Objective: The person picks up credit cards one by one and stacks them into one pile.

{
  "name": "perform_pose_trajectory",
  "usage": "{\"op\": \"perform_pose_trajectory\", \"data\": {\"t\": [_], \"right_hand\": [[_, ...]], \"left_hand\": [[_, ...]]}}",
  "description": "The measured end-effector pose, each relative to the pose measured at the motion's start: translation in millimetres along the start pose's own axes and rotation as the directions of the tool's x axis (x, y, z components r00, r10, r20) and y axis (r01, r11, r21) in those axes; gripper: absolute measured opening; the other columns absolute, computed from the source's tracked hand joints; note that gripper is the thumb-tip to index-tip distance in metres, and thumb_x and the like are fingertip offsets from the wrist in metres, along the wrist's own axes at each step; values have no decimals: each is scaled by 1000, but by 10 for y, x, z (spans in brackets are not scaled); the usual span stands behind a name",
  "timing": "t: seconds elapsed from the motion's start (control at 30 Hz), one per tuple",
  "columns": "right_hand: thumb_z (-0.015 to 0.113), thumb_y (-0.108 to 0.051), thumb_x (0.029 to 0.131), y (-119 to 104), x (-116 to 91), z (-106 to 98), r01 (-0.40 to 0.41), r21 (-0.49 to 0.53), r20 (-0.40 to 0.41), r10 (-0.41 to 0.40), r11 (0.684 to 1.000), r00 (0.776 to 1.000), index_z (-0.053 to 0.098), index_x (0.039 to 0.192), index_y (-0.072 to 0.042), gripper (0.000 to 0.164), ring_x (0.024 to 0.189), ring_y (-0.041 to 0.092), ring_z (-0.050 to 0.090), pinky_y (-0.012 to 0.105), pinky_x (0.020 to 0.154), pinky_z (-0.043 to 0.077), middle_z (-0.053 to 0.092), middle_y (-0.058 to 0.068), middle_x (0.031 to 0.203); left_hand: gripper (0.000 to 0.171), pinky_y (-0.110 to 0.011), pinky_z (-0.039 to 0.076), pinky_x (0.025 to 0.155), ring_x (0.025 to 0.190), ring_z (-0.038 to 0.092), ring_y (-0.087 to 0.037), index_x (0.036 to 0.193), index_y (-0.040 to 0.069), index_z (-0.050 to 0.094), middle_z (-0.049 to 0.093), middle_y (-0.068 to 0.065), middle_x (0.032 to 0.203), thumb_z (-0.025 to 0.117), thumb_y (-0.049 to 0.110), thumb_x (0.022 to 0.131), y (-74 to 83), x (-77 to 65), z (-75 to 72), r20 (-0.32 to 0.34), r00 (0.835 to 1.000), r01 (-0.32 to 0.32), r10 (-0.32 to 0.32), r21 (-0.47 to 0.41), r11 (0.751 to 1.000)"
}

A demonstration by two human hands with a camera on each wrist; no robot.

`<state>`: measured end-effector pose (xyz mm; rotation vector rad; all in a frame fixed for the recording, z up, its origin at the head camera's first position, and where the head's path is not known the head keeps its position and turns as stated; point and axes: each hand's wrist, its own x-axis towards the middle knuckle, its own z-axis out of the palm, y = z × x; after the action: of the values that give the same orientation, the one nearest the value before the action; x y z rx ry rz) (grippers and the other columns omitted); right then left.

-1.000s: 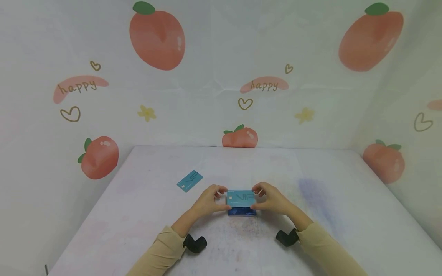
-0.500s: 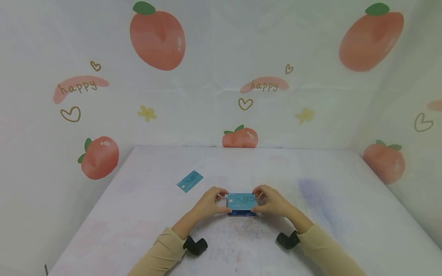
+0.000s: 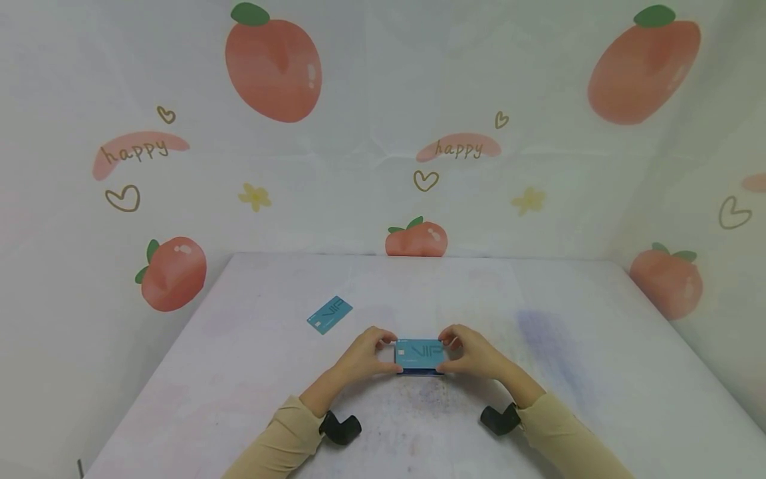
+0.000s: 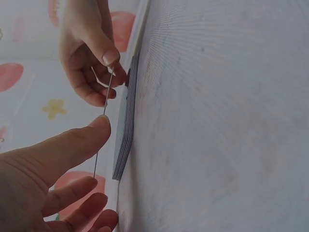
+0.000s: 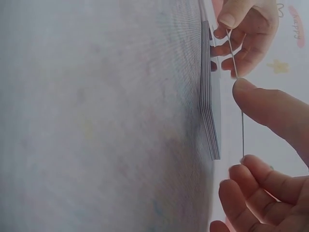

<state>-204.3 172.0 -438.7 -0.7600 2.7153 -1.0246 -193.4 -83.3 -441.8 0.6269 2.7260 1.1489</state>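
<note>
A teal card [image 3: 419, 354] marked VIP is held level between both hands, above a stack of cards [image 4: 126, 121] lying on the table. My left hand [image 3: 363, 354] pinches its left end between thumb and fingers. At the opposite end my right hand [image 3: 473, 352] pinches it the same way. Both wrist views show the held card edge-on as a thin line, with a gap between it and the stack. From the head view only a dark blue strip of the stack shows under the card's near edge; the rest is hidden.
Another teal VIP card [image 3: 330, 315] lies at an angle on the table, back left of the hands. The pale table [image 3: 263, 372] has a bluish smudge at right. A white cloth wall [image 3: 359, 186] printed with peaches stands behind it.
Both hands have brought the teal card a little nearer to the body and lower in view, so it covers more of the blue stack. The other VIP card has stayed put.
</note>
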Motion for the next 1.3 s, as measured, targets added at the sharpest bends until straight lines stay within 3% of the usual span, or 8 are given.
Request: {"op": "perform_pose_trajectory", "data": {"t": [1.3], "right_hand": [[81, -25, 70, -44, 6, 36, -54, -12, 35, 55, 998, 998, 57, 105, -2, 49, 88, 16, 54, 30, 77, 47, 60, 7, 100]], "left_hand": [[54, -28, 42, 73, 86, 46, -16, 114, 1, 61, 57, -10, 103, 81, 24, 70, -5, 15, 29, 33, 999, -4, 2, 51, 999]]}}
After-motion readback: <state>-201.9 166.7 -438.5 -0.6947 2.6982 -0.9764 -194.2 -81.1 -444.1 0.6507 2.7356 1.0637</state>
